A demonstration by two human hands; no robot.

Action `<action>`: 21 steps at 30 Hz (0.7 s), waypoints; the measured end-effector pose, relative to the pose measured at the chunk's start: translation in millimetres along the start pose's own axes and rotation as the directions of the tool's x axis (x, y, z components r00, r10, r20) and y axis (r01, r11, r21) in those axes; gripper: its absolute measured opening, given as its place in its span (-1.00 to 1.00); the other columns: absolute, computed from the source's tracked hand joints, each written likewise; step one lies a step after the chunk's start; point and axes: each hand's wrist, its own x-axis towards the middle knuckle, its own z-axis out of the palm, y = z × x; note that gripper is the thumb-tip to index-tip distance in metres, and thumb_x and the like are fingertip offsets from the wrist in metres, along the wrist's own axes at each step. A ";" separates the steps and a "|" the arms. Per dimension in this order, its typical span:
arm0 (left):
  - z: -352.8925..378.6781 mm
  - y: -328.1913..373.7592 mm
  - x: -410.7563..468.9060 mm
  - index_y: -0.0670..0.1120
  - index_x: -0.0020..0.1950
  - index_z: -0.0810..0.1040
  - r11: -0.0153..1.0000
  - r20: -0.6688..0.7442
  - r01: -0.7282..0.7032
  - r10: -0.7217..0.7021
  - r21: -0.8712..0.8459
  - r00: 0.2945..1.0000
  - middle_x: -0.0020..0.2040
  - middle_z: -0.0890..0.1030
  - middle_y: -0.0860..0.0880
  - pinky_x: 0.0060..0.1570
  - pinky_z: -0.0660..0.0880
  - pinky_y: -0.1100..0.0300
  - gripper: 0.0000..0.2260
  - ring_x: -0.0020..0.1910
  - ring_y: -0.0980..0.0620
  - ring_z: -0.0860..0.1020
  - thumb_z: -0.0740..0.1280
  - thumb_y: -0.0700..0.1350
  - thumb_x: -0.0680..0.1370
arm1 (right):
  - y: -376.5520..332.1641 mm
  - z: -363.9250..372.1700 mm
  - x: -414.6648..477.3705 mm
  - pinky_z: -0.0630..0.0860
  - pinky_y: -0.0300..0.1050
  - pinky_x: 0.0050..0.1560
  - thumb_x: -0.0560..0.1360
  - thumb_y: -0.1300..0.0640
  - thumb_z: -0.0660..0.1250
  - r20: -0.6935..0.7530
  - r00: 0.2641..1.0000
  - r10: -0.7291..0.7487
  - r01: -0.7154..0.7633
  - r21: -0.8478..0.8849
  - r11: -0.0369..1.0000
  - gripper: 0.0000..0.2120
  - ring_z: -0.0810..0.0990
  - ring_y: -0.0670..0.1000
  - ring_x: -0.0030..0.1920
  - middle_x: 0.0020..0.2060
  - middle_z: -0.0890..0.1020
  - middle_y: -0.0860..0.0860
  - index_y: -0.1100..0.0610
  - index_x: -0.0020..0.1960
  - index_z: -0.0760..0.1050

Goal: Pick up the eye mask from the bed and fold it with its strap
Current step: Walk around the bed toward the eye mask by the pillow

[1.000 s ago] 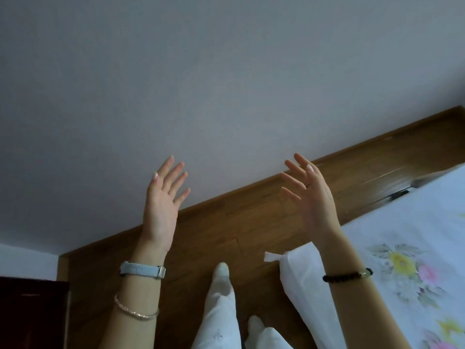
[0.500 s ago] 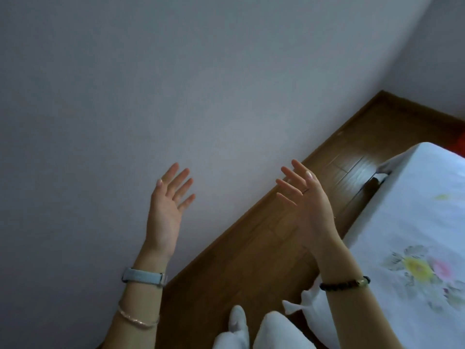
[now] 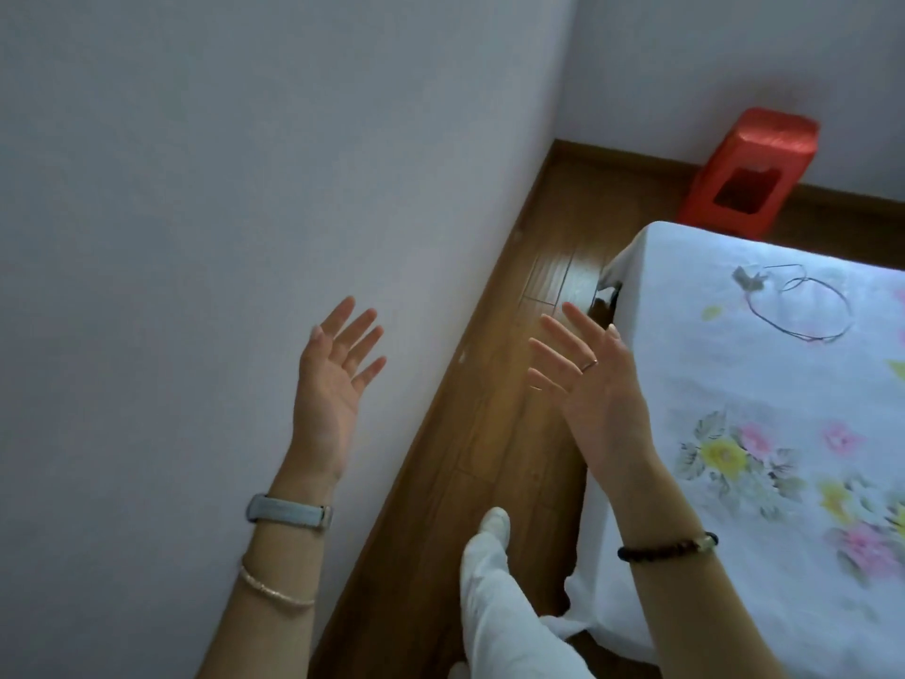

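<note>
Plain grey-white walls (image 3: pixel 196 188) fill the left, meeting a wooden floor (image 3: pixel 489 458) that runs along the bed. Both hands are raised, fingers spread, empty: the left hand (image 3: pixel 328 384) before the wall, the right hand (image 3: pixel 597 399) above the floor beside the bed edge. Further right lies the bed (image 3: pixel 734 374) under a white flowered sheet; near its far corner sits a small greyish item (image 3: pixel 747 279) with a thin dark loop (image 3: pixel 803 311), possibly the eye mask and strap, though too small to be sure. To begin well, I judge the person should turn right and reach for the padded part. A red stool (image 3: pixel 754 174) stands behind the bed.
</note>
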 end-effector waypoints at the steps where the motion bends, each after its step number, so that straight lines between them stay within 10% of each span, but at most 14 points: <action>1: 8.3 -0.9 17.8 0.02 0.48 0.38 1.000 0.022 0.001 -0.001 0.001 1.000 0.41 0.53 -0.04 0.36 0.39 -0.07 -0.48 0.39 -0.03 0.50 0.00 0.20 0.60 | -3.7 -3.9 13.6 0.45 0.17 0.35 0.68 -0.10 -0.10 -0.017 1.000 -0.015 0.015 0.002 1.000 -0.55 0.60 0.10 0.30 0.35 0.57 0.03 -0.03 0.37 0.45; 21: 194.4 -31.7 320.4 0.00 0.51 0.34 0.996 0.387 0.084 -0.074 -0.008 0.919 0.46 0.48 -0.07 0.42 0.34 -0.16 -0.48 0.41 -0.06 0.48 -0.05 0.17 0.63 | -103.7 -76.6 243.0 0.38 0.23 0.41 0.68 -0.10 -0.08 -0.354 0.922 -0.159 0.180 0.028 0.983 -0.57 0.53 0.11 0.36 0.37 0.55 0.04 -0.05 0.35 0.45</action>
